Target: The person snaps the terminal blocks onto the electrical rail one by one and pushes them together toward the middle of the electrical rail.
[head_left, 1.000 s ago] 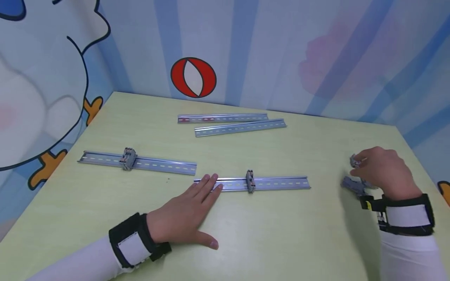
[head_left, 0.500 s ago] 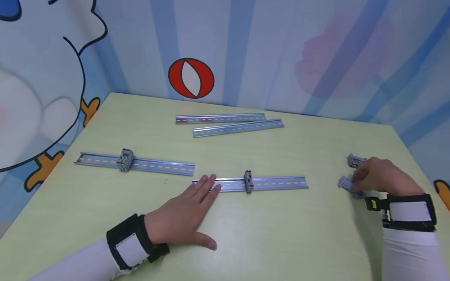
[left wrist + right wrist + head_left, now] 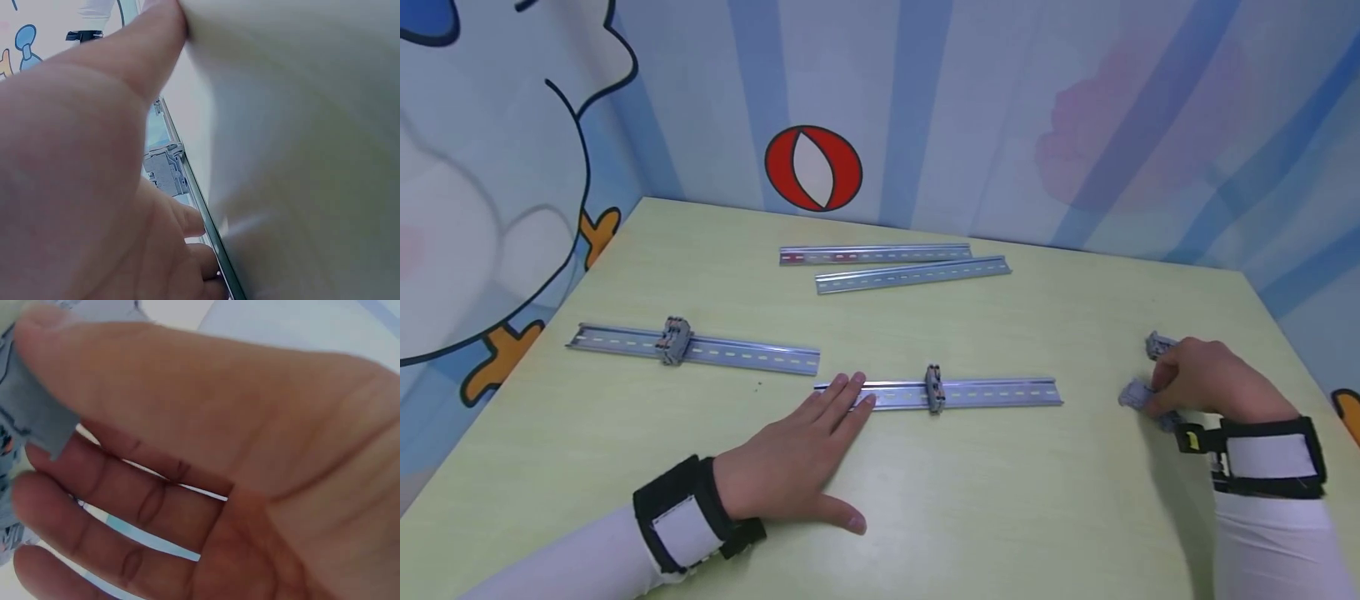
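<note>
My left hand (image 3: 790, 462) lies flat with straight fingers, fingertips on the left end of a slotted metal DIN rail (image 3: 1000, 392). A thin grey terminal block (image 3: 935, 389) stands clipped across that rail; the left wrist view shows the block (image 3: 165, 170) from its side. At the right of the table, my right hand (image 3: 1221, 383) pinches a grey terminal block (image 3: 1135, 394) between thumb and fingers. The right wrist view shows this block's grey housing (image 3: 40, 419) under the thumb tip. Just beyond it lies another terminal block (image 3: 1158, 345), partly hidden by the hand.
A second DIN rail (image 3: 756, 356) lies at the left with a thicker grey terminal block unit (image 3: 674, 340) across it. Two bare rails, one with red marks (image 3: 880, 253) and one slanted (image 3: 917, 274), lie near the back wall (image 3: 985, 125).
My right hand has lowered and come slightly nearer, and now pinches the nearer terminal block, which has shifted a little left. The farther block shows more. My left hand has stayed in place.
</note>
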{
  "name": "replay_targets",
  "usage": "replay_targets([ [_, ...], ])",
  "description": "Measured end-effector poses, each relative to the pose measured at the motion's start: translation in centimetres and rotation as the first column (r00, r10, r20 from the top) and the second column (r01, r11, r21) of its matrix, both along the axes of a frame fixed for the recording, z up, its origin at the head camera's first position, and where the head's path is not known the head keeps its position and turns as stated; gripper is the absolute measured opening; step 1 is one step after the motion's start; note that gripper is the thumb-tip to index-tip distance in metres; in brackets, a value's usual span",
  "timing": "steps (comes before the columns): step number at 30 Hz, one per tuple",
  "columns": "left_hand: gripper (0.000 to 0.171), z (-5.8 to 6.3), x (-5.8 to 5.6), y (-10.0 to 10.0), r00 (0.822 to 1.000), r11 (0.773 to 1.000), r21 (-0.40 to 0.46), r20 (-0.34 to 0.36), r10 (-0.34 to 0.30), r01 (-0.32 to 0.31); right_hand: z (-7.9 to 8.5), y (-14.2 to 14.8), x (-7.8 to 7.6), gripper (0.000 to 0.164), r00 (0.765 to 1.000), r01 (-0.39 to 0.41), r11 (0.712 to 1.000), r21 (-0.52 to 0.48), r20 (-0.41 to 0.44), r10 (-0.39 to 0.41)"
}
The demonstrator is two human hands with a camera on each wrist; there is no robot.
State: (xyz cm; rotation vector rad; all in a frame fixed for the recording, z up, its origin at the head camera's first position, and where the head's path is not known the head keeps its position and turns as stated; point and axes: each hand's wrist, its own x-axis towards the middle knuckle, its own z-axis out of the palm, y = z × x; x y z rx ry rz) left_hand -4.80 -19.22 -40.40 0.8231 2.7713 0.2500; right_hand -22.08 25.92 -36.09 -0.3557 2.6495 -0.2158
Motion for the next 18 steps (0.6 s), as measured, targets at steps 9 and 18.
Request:
replay_targets([
  [9,0.124,-0.1,0.0,-0.1,1.0,1.0,-0.019,0.0,0.008,-0.008,0.2,-1.4,0.4,0.027,0.997,-0.07,0.996,-0.051,-0.049,0.068],
  [18,0.123,0.0,0.0,0.0,1.0,1.0,-0.001,-0.011,-0.004,0.004,0.3,-2.8,1.0,0.011,0.987,-0.125,0.991,-0.05,-0.106,0.12],
])
